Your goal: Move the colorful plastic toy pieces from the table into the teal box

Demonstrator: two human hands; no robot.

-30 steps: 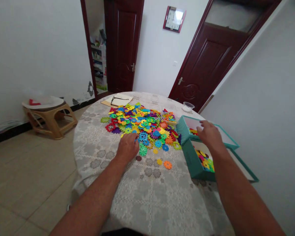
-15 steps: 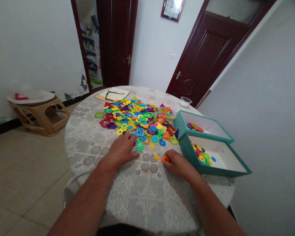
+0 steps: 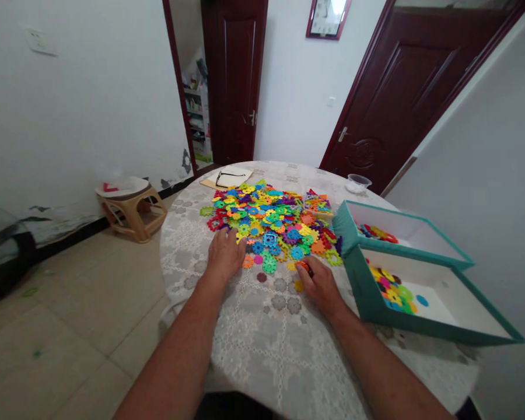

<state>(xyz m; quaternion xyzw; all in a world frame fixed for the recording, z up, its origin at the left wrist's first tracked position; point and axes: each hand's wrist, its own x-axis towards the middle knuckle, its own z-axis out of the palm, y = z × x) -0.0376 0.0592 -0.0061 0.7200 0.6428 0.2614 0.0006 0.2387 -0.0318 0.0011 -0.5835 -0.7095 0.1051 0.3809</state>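
A heap of colourful plastic interlocking discs [image 3: 271,219] covers the middle of a round table with a lace cloth [image 3: 262,338]. My left hand [image 3: 224,258] lies palm down at the heap's near edge, fingers stretched over a few loose pieces. My right hand [image 3: 318,284] rests on the cloth just right of it, fingertips pinched on an orange disc [image 3: 304,266]. To the right stand two teal box halves: the near one [image 3: 374,300] holds several discs, the far one [image 3: 345,224] a few red ones.
A small clear tub of discs [image 3: 317,204] sits behind the heap. A notebook with glasses [image 3: 227,177] and a clear bowl [image 3: 357,183] lie at the far edge. A plastic stool [image 3: 133,207] stands on the floor to the left.
My right hand left the teal boxes, came down to the cloth and closed on the orange disc, then slid toward the heap. My left hand stayed at the heap's edge.
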